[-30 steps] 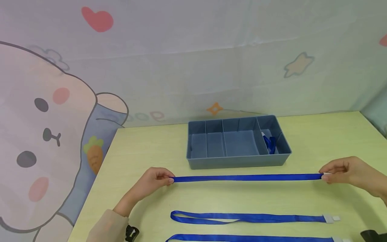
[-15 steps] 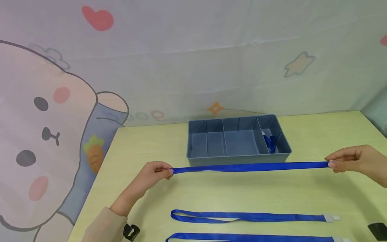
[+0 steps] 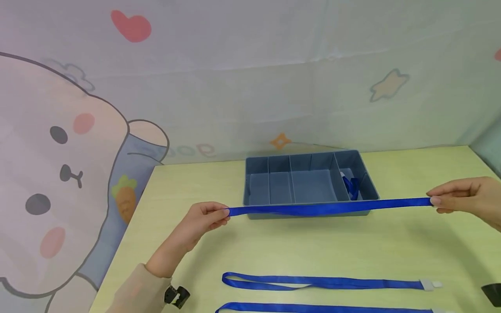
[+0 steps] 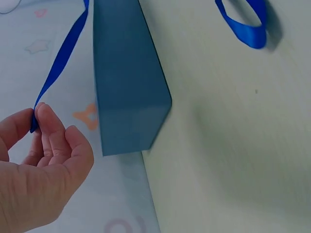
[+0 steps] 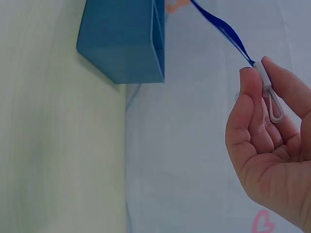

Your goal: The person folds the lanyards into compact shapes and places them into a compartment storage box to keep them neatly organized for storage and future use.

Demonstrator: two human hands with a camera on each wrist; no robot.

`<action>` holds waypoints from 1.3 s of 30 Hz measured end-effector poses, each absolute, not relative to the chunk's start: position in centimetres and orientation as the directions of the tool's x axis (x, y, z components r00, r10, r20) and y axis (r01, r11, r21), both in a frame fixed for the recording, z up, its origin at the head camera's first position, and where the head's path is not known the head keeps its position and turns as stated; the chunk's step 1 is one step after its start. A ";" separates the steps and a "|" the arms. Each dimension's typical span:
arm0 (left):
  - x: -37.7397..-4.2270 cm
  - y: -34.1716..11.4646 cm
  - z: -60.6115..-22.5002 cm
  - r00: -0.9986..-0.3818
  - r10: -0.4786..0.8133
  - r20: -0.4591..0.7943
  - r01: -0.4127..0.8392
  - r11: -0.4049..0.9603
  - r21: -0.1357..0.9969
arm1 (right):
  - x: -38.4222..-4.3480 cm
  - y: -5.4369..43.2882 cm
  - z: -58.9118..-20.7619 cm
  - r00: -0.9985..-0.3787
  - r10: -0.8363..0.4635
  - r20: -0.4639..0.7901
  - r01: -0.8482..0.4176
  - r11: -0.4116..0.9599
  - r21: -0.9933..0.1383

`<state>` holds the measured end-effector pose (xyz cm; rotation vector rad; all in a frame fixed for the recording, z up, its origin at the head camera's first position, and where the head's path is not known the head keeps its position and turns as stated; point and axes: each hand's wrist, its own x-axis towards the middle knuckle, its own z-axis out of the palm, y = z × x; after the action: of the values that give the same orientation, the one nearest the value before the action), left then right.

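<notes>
A blue lanyard [image 3: 313,209] is stretched sideways between both hands, raised above the table and overlapping the front of the grey box in the head view. My left hand [image 3: 207,219] pinches its left end between thumb and fingers; the left wrist view shows the strap's folded end [image 4: 34,121] poking out below that pinch. On the right, my right hand [image 3: 467,201] pinches the other end. In the right wrist view a white clip [image 5: 263,77] with a small loop sits between thumb and fingertips.
Behind the lanyard stands the grey divided box [image 3: 270,213], a coiled blue lanyard [image 3: 353,189] in its right compartment. Nearer the front, another lanyard [image 3: 332,282] lies flat, and a further lanyard [image 3: 321,308] is cut off by the frame's lower edge. A patterned cloth [image 3: 250,87] hangs behind the table.
Both hands have lifted the stretched lanyard up and away from the front, so it now crosses the box's front wall in the head view. The lanyards on the table stay put.
</notes>
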<state>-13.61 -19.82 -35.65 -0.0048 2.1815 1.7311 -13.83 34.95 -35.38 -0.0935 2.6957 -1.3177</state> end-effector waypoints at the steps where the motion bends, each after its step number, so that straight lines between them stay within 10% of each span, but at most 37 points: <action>1: -13.6 -19.6 -35.6 -0.937 0.217 -0.275 -0.220 0.247 0.944 | -13.8 34.8 -35.2 -0.989 -0.116 -0.093 0.001 0.619 -0.785; 39: -13.8 -11.2 -33.2 -0.905 0.342 -0.253 -0.233 0.100 0.967 | -14.1 27.7 -31.2 -0.960 -0.270 -0.080 -0.071 0.509 -0.858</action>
<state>-13.83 -11.25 -33.23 0.1066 1.9688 1.8578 -14.11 27.69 -31.19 -0.2918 2.5466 -1.4331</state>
